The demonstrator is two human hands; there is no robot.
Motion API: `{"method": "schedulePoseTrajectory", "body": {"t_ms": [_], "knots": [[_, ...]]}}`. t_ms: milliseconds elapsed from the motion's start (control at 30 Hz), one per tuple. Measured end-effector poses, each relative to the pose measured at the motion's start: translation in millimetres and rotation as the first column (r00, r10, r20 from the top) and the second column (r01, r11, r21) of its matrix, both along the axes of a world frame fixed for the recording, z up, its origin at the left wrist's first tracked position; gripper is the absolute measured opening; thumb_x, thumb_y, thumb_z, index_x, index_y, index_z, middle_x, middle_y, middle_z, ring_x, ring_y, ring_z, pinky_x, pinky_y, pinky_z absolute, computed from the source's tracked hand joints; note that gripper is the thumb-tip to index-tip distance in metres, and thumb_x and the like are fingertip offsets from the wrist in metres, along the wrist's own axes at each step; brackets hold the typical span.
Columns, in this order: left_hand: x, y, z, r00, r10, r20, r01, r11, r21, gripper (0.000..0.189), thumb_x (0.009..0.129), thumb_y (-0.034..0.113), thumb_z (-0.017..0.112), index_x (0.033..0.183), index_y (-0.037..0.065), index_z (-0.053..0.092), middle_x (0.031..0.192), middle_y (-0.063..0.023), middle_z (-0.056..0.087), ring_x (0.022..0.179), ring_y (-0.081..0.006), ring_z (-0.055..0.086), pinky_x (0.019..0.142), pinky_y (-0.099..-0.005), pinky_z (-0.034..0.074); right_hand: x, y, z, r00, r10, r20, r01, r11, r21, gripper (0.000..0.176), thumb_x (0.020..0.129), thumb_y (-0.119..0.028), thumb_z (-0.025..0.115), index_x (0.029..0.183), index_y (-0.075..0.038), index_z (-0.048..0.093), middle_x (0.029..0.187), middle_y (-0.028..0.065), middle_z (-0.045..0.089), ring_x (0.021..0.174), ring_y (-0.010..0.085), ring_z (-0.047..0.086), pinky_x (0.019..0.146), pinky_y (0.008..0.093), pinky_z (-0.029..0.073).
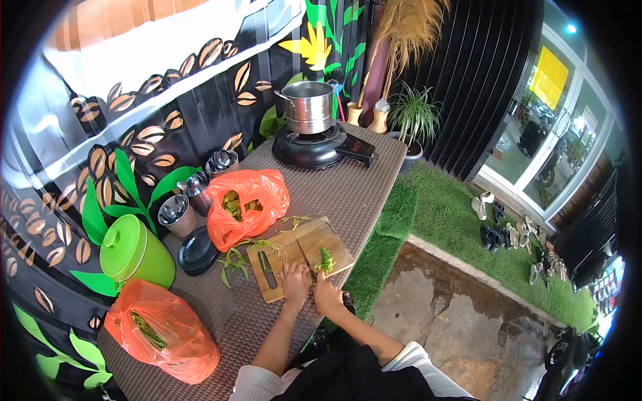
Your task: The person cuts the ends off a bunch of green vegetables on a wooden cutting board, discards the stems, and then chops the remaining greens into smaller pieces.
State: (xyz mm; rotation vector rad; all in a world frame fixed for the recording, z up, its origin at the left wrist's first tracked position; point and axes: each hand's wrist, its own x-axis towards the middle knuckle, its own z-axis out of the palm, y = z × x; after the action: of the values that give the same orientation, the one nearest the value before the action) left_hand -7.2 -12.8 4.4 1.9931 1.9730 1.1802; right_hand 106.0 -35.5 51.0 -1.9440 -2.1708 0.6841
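On the wooden cutting board [301,235] lies a small heap of finely chopped greens [325,260]. My right hand [328,295] is closed around the handle of a knife [304,255], whose blade points away across the board, left of the heap. Beside it, my left hand [294,281] presses down on the board with its fingers bent together; whatever is under them is hidden. Loose leafy stems [234,262] trail over the board's left edge and onto the table. Just beyond, an open orange plastic bag [267,190] holds more leaves.
A second orange bag [190,344] with greens stands front left, near a lidded green bucket [157,250]. Black plates [198,250] and cutlery holders [179,224] line the wall side. A steel pot [311,113] sits on a black gas stove [301,152] at the table's far end.
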Motion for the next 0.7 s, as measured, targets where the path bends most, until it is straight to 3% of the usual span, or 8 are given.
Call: {"method": "schedulePoseTrajectory", "body": {"t_ms": [167,400,700], "knots": [[1.4,-6.3,1.0,0.997,0.013,-0.073,-0.008,0.997,0.070,0.008,0.083,0.015,0.059,0.085,0.009,0.064,0.088,-0.0060,0.057,0.095,-0.0269,0.050,0.084,-0.0410,0.035,9.2,4.6,-6.0,0.999,0.027,0.036,-0.029,0.997,0.068,0.025,0.087,-0.010,0.047,0.109,-0.002,0.039,0.078,0.0234,0.066,0.078,0.0384,0.067,0.066,0.0462,0.054],[4.2,-2.5,7.8,1.000,-0.006,-0.006,0.006,1.000,0.030,0.010,0.083,0.018,0.060,0.083,0.009,0.066,0.089,-0.0048,0.061,0.094,-0.0255,0.051,0.084,-0.0409,0.036,26.7,18.9,-0.7,0.995,0.093,0.024,-0.094,0.995,0.045,0.028,0.087,-0.012,0.048,0.110,0.001,0.038,0.078,0.0242,0.066,0.075,0.0399,0.067,0.065,0.0473,0.054],[-7.3,-0.6,6.1,0.957,-0.140,0.254,0.128,0.990,0.062,0.018,0.079,0.013,0.066,0.095,0.006,0.070,0.090,-0.0088,0.063,0.092,-0.0278,0.053,0.084,-0.0398,0.041,23.6,15.3,-5.4,0.997,0.054,-0.055,-0.053,0.998,0.028,0.029,0.089,-0.019,0.048,0.107,0.002,0.038,0.082,0.0280,0.063,0.078,0.0445,0.064,0.066,0.0514,0.052]]}}
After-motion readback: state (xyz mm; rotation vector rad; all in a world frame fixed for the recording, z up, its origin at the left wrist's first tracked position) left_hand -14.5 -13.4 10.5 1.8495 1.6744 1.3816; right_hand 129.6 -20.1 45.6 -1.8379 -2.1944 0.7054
